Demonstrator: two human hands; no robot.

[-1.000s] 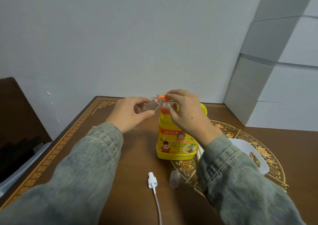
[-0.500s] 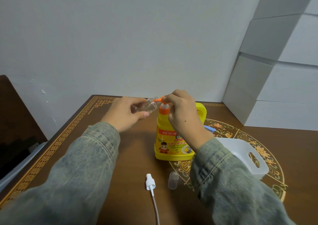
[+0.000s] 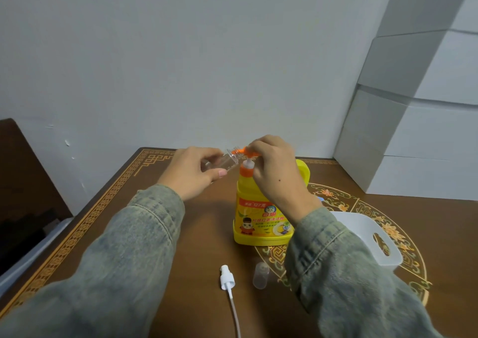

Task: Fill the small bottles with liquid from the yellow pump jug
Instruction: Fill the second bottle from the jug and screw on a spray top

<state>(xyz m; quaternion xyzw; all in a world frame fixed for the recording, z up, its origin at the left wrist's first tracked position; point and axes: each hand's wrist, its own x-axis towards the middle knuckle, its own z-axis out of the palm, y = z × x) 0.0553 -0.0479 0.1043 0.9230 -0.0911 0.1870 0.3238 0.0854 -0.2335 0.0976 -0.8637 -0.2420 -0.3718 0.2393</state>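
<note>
The yellow pump jug (image 3: 261, 216) stands upright on the brown table (image 3: 201, 234), with an orange collar and orange pump head. My right hand (image 3: 276, 172) rests on top of the pump head, fingers curled over it. My left hand (image 3: 192, 173) grips a small clear bottle (image 3: 227, 160), tilted with its open mouth against the orange nozzle (image 3: 238, 152). A white spray top with a long tube (image 3: 229, 284) and a clear cap (image 3: 261, 275) lie on the table near me.
A white plastic basket (image 3: 372, 236) sits to the right of the jug, partly behind my right sleeve. White stacked boxes (image 3: 419, 130) rise at the back right. A white wall runs behind the table. A dark chair (image 3: 23, 182) stands at the left.
The pump head has risen again after being lower half a second ago; the white stem shows. The small bottle stays at the nozzle in my left hand.
</note>
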